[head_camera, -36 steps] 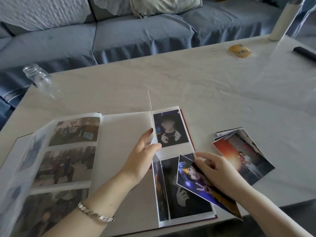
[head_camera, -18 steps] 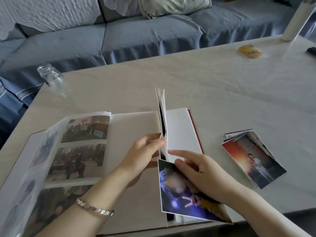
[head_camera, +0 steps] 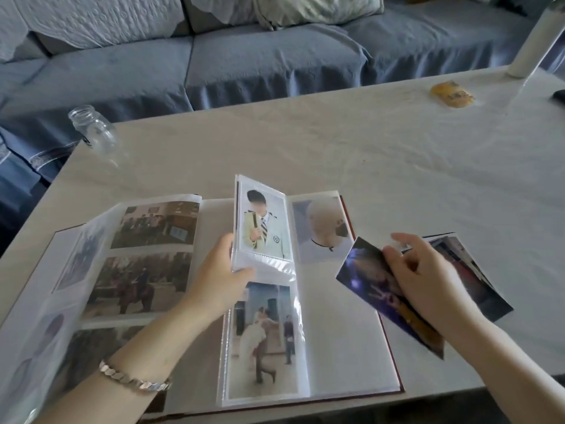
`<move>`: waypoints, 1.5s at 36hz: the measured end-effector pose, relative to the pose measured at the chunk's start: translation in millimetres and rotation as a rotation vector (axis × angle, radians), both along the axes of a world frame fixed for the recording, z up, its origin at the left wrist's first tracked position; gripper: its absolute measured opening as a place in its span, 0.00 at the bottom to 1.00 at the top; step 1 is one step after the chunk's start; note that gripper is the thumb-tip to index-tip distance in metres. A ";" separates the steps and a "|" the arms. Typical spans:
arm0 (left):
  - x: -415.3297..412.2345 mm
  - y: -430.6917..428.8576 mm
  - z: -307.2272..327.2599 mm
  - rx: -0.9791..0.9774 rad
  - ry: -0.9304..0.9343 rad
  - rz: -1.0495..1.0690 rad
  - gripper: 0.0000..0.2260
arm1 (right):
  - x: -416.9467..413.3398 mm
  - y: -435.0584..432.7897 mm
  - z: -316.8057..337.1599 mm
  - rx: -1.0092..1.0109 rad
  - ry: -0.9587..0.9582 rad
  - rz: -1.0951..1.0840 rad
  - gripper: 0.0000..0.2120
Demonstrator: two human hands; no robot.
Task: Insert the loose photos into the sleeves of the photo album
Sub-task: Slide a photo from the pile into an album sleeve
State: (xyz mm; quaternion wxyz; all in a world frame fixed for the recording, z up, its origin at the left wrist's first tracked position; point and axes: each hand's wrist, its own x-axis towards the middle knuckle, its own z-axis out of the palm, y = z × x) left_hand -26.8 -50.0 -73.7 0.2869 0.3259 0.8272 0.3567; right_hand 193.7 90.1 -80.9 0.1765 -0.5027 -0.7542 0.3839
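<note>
Album (head_camera: 345,347) lies open at near edge of table (head_camera: 382,154). Its right pg looks bare below the top pic, so prob. a free sleeve there. L hand (head_camera: 220,270) grips a leaf (head_camera: 263,221), thumb across its front, holding it half-upright. R hand (head_camera: 428,289) pinches photo (head_camera: 367,280) w/ curled fingers, just right of album, over the stack (head_camera: 480,289). To do it well: lay leaf flat to the left & pin it, find sleeve mouth, square photo to it, slide in edge-first w/o bending. Glossy plastic likely clings, so go slow.
</note>
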 end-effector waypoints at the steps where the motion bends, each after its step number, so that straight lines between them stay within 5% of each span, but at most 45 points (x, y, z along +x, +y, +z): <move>1: 0.2 -2.0 -1.7 -0.008 0.002 0.026 0.25 | 0.8 3.6 -1.5 -0.007 -0.001 -0.028 0.17; 3: 3.7 -6.7 -3.8 -0.053 0.050 0.032 0.32 | 1.3 11.4 -5.9 -0.063 -0.009 -0.081 0.17; 6: 15.2 -11.5 -11.1 -0.165 0.370 -0.074 0.35 | 0.1 17.1 -6.9 -0.146 0.030 -0.113 0.13; 8: 20.5 -9.4 -21.2 -0.043 0.536 -0.171 0.30 | -0.7 12.9 -2.9 -0.167 0.085 -0.103 0.13; 11: 32.2 -4.1 -26.6 0.119 0.529 -0.491 0.17 | -0.9 4.0 0.5 -0.188 0.109 -0.078 0.16; 14: 47.1 -2.0 -21.6 0.095 0.716 -0.705 0.13 | -2.0 -3.2 -2.6 -0.259 0.115 -0.085 0.15; 20: 44.9 -8.6 -23.3 -0.124 0.771 -0.849 0.12 | -1.7 -14.0 -7.2 -0.384 0.195 -0.118 0.13; 24: 35.0 -14.3 -30.6 -0.055 0.722 -0.722 0.11 | -5.9 -19.8 -7.7 -0.492 0.273 -0.178 0.13; 29: 28.0 -22.2 -29.3 -0.030 0.214 -0.459 0.02 | -18.9 -32.8 -4.0 -0.576 0.401 -0.115 0.09; 32: 29.6 -12.6 -28.7 0.041 -0.220 -0.218 0.08 | -28.9 -42.8 -3.4 -0.566 0.448 -0.089 0.08; 35: 25.8 -4.7 -24.2 0.044 -0.546 -0.088 0.25 | -38.1 -51.6 -3.7 -0.536 0.470 -0.054 0.10; 38: 31.8 -6.5 -16.5 0.005 -0.386 -0.164 0.19 | -45.2 -58.1 -4.1 -0.475 0.423 0.002 0.11; 42: 30.4 -10.7 -22.1 0.106 -0.251 0.078 0.07 | -44.4 -63.2 -12.3 -0.195 0.214 0.055 0.16; 46: 23.1 -17.5 -23.8 0.121 -0.086 0.272 0.07 | -36.2 -71.3 -24.1 0.066 -0.348 0.284 0.43; 49: 20.9 -21.8 -24.8 0.099 -0.030 0.269 0.10 | -32.9 -74.7 -40.6 0.169 -0.561 0.380 0.60; 54: 22.4 -24.0 -23.8 0.054 0.022 0.176 0.10 | -30.1 -73.7 -48.0 0.193 -0.549 0.354 0.50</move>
